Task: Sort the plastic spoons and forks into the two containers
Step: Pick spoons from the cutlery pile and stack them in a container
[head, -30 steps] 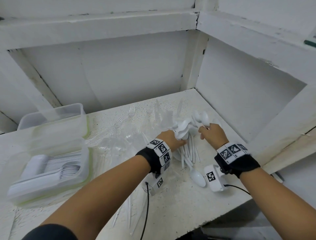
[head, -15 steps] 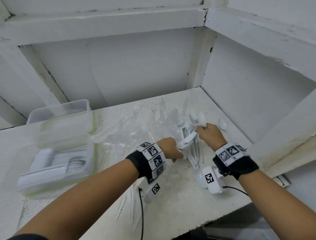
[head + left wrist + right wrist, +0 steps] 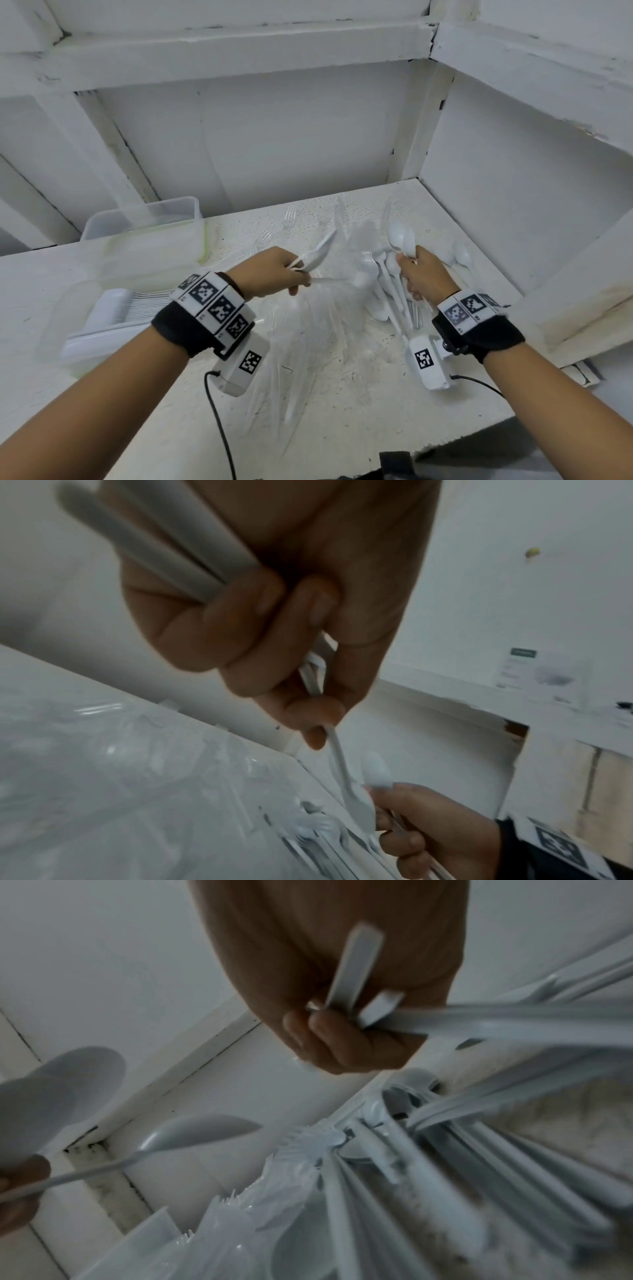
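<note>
My left hand point(image 3: 291, 274) grips a bunch of white plastic spoons point(image 3: 313, 255), bowls pointing up and to the right, and its fingertips also pinch one more spoon point(image 3: 339, 764) by the handle. My right hand point(image 3: 411, 270) holds a few white spoons point(image 3: 399, 236) upright by their handles point(image 3: 356, 969) over the loose spoon pile point(image 3: 380, 287). Clear plastic forks point(image 3: 308, 329) lie heaped between my wrists. The near clear container point(image 3: 82, 346) on the left holds stacked white spoons. The far container point(image 3: 147, 216) behind it looks empty.
The work surface is a white speckled shelf point(image 3: 342, 394) boxed in by a back wall and a right wall point(image 3: 513, 205). Its front edge runs close to my forearms. A few stray forks point(image 3: 289, 216) lie toward the back.
My left hand has pulled away to the left from the pile with its bunch of spoons raised. The right hand stays over the pile, still holding spoons.
</note>
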Motion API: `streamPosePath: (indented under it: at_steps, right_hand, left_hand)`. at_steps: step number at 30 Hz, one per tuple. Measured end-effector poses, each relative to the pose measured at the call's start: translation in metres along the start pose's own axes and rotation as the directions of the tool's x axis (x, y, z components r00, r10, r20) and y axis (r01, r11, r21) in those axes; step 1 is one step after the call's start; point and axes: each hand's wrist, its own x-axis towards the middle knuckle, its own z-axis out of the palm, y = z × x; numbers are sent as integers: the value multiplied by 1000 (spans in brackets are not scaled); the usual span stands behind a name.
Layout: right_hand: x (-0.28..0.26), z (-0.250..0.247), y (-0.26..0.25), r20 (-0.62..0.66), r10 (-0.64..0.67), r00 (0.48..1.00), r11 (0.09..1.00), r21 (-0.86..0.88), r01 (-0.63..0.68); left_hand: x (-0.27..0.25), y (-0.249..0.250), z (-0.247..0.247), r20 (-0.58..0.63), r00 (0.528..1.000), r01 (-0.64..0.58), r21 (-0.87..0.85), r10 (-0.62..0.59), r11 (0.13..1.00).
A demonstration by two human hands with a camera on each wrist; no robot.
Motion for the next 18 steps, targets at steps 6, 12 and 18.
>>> streamPosePath:
  at_steps: [6,12,18]
  right_hand:
    - [-18,18,-36,88,-116,989,984,145,103]
    - [-32,52,-62,188,-222,957,930,335,150]
    - [-25,80,-69,-68,-319,945,930,170,326]
  left_hand:
    - [-20,-31,-3,-86,990,61,-471,-115,880]
    - [-33,-47,-3,-25,993,60,-754,-120,654]
    - [-41,-57,-4,13,994,78,-793,-112,605]
